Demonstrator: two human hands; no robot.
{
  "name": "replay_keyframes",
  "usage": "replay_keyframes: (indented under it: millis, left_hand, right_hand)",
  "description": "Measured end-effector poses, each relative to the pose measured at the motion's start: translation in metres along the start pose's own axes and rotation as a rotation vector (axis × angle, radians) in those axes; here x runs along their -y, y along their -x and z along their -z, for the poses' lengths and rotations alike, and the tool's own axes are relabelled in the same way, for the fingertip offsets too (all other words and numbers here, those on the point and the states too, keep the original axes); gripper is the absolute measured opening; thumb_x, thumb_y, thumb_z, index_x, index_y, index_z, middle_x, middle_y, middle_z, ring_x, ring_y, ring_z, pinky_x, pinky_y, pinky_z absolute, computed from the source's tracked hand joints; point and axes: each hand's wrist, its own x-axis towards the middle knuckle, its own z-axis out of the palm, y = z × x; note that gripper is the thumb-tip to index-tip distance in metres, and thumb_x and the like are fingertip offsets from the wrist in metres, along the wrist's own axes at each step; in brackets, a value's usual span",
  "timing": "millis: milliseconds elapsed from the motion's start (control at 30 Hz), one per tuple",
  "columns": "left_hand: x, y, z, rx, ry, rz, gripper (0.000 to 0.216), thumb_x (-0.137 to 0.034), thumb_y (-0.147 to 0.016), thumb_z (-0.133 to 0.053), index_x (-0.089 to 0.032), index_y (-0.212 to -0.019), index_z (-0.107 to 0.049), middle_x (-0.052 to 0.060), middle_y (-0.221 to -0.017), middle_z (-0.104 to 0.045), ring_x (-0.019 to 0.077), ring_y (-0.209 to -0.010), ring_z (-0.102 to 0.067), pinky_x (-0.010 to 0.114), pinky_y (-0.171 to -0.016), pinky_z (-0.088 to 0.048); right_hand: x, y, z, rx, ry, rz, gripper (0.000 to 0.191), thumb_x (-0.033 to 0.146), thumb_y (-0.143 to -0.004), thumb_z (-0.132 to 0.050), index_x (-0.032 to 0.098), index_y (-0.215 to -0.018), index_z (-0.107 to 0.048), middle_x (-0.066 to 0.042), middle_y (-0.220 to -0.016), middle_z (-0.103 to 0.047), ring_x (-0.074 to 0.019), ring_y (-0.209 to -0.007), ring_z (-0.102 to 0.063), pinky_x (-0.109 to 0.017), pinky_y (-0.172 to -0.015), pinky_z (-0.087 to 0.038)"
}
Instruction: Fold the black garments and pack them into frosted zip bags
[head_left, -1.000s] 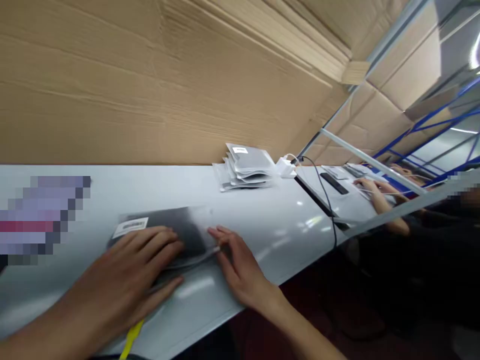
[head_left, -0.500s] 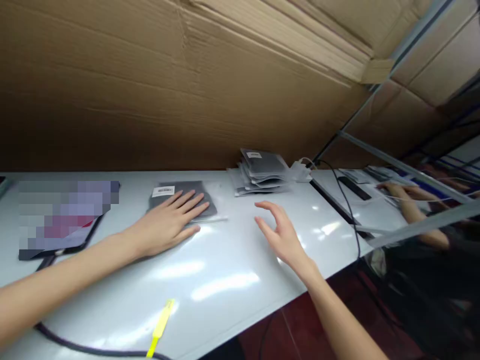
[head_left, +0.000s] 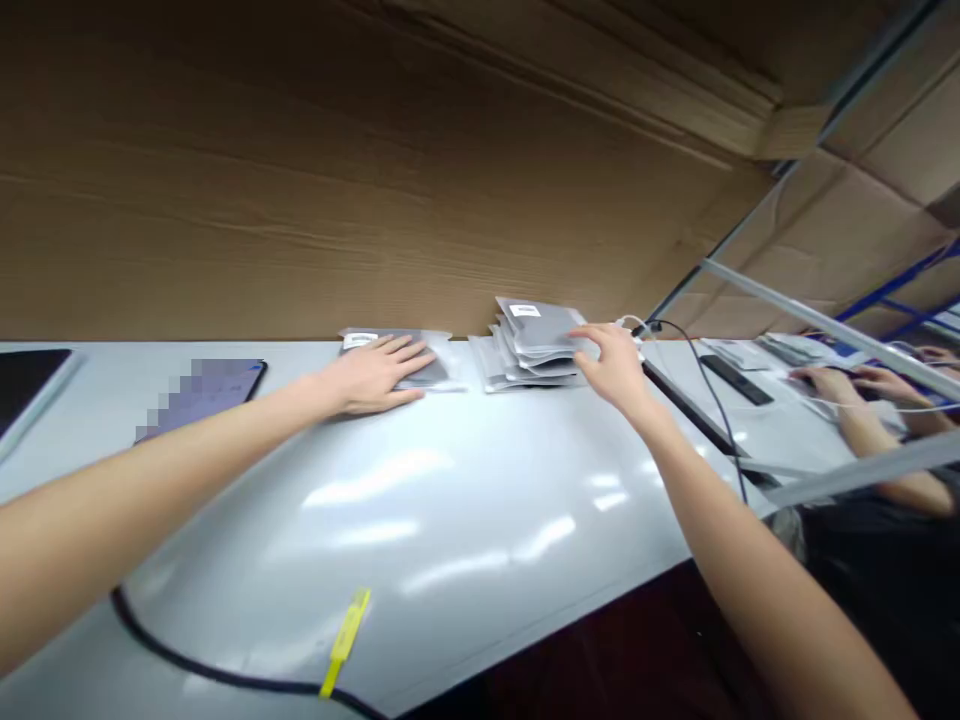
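My left hand (head_left: 377, 374) lies flat, fingers spread, on a grey packet in a clear bag with a white label (head_left: 430, 352), at the far side of the white table (head_left: 450, 520) by the cardboard wall. My right hand (head_left: 613, 362) reaches the right side of a stack of the same grey bagged packets (head_left: 529, 335); its fingers curl on the top packets. Whether it grips one is unclear.
A cardboard wall (head_left: 300, 200) runs behind the table. A phone (head_left: 202, 392) and a dark tablet (head_left: 26, 378) lie at the left. A black cable with a yellow tag (head_left: 343, 632) crosses the front edge. Another person's hands (head_left: 840, 385) work at the right, beyond a black cable (head_left: 705, 390).
My left hand slid the single packet farther back toward the wall. My right hand moved from hovering open over the table to the packet stack.
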Motion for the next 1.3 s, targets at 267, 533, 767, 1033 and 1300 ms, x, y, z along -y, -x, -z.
replay_keyframes:
  millis: [267, 533, 767, 1033, 1300]
  left_hand:
    - [-0.058, 0.044, 0.033, -0.242, 0.608, 0.202, 0.060, -0.055, -0.084, -0.045, -0.013, -0.122, -0.065, 0.007, -0.138, -0.058, 0.0345, -0.134, -0.042, 0.045, -0.116, -0.021]
    - [-0.135, 0.056, 0.044, -0.128, 1.192, 0.452, 0.038, -0.046, -0.089, -0.044, -0.017, -0.093, -0.068, 0.007, -0.084, -0.071, 0.0158, -0.067, -0.064, 0.023, -0.054, -0.047]
    - [-0.167, 0.080, 0.035, -0.091, 1.599, 0.748, 0.022, -0.036, -0.079, -0.053, -0.016, -0.073, -0.060, -0.006, -0.055, -0.045, 0.0071, -0.045, -0.036, 0.019, -0.042, -0.024]
    - [-0.161, 0.113, 0.035, -0.126, 0.818, 0.384, 0.024, -0.030, -0.089, -0.046, -0.018, -0.076, -0.063, -0.003, -0.062, -0.053, 0.0120, -0.056, -0.046, 0.024, -0.055, -0.031]
    - [-0.145, 0.124, 0.022, -0.075, 0.426, 0.285, 0.039, -0.038, -0.095, -0.042, -0.020, -0.071, -0.066, 0.003, -0.070, -0.064, 0.0161, -0.062, -0.056, 0.026, -0.056, -0.029]
  right_hand:
    - [0.011, -0.002, 0.007, 0.018, 0.012, -0.011, 0.014, 0.025, -0.081, -0.057, 0.019, -0.077, -0.069, -0.011, -0.083, -0.072, -0.0276, -0.083, -0.062, -0.043, -0.081, -0.045]
    - [0.123, 0.037, 0.029, 0.187, -0.171, 0.076, 0.014, 0.027, -0.083, -0.059, 0.021, -0.071, -0.063, 0.000, -0.062, -0.065, -0.0149, -0.055, -0.057, -0.026, -0.053, -0.039]
    - [0.196, 0.108, 0.028, 0.482, -0.473, -0.029, 0.013, 0.021, -0.082, -0.058, 0.022, -0.069, -0.055, 0.004, -0.057, -0.061, -0.0111, -0.050, -0.055, -0.021, -0.049, -0.036]
    - [0.207, 0.114, 0.020, 0.487, -0.555, -0.089, 0.015, 0.021, -0.082, -0.059, 0.023, -0.069, -0.052, 0.005, -0.056, -0.060, -0.0108, -0.049, -0.055, -0.020, -0.048, -0.036]
    - [0.209, 0.114, 0.022, 0.471, -0.584, -0.176, 0.017, 0.028, -0.084, -0.059, 0.022, -0.069, -0.055, 0.005, -0.053, -0.058, -0.0107, -0.047, -0.053, -0.021, -0.048, -0.037]
